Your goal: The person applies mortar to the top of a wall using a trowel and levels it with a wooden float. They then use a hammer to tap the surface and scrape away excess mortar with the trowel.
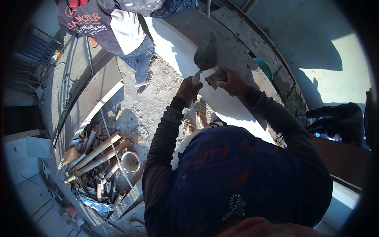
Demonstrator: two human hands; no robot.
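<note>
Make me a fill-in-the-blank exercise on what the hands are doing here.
1. The left hand grips the handle of a ____.
2. The right hand holds a small flat scraper right beside the trowel, at the edge of the curved ____ wall.
3. Another person stands on the ____ ground beyond the wood scraps.

Missing words: trowel; concrete; sandy

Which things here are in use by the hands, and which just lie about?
In use: trowel in the left hand; small scraper in the right hand; white wall face.

Lying about: timber pile; metal bucket; green bowl.
</note>
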